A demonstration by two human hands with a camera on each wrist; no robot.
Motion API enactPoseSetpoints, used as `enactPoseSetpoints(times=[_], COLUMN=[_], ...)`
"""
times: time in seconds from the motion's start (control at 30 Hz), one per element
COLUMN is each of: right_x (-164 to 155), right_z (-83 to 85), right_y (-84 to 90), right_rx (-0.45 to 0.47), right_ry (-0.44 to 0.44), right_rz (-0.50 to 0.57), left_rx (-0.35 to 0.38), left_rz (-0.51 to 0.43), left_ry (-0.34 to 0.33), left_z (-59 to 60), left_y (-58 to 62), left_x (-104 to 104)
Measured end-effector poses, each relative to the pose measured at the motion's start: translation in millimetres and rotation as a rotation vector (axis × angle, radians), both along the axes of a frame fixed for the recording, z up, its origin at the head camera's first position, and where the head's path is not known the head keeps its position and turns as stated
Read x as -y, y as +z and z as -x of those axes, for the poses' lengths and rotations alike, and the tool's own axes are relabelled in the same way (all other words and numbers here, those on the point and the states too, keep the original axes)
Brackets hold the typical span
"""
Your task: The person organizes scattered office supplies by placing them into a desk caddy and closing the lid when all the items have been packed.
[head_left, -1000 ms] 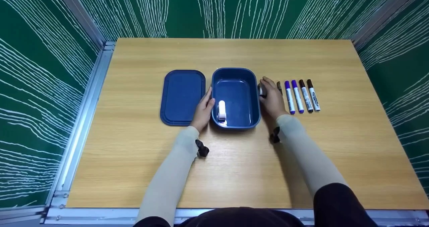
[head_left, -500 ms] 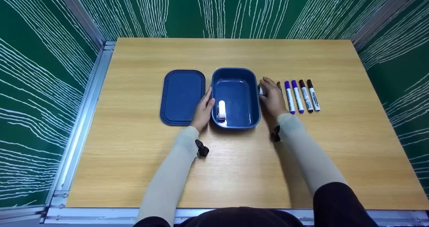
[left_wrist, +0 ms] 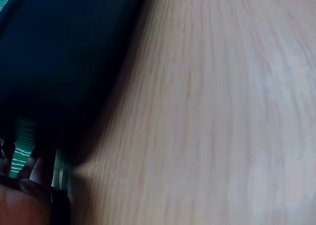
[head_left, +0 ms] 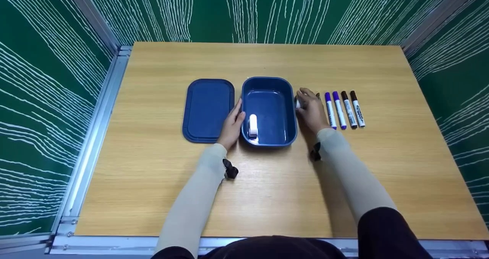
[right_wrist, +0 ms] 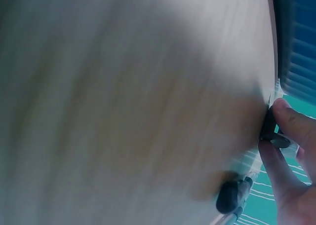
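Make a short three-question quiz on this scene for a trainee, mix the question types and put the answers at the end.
1. Multiple choice: in the head view, what lies directly left of the open blue container?
A: a folded towel
B: a blue lid
C: a drinking glass
2. True or false: the right hand is inside the container.
3. Count: how many purple-capped markers lie on the table?

Key:
1. B.
2. False; it is outside, by the right wall, pinching a small dark-and-white object.
3. Two.
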State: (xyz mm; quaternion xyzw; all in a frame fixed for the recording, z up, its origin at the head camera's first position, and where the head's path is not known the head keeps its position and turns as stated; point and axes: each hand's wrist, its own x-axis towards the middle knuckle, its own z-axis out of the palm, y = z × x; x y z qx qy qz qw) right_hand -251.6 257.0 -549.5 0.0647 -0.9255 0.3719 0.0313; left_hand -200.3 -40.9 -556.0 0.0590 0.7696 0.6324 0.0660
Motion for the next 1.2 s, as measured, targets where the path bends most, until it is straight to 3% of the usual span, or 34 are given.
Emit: enactPoseSetpoints(times=[0.2, 0.73, 1.2], right_x=[-0.5, -1.6, -2.3], right_z=[-0.3, -3.9, -7.0], right_y=[2.5, 3.2, 8.6], right_rx=[0.031, -0.026, -0.010], right_ry=[-0.003, 0.016, 0.009], right_rz=[-0.003, -0.025, -0.043], left_rx=[-0.012, -0.013, 0.004], left_rz=[-0.012, 0.011, 0.004], left_ry=[-0.002, -0.014, -0.001], left_z=[0.3, -0.1, -1.1], left_y=[-1.0, 0.6, 1.8], left_x=[-0.8, -0.7, -0.9])
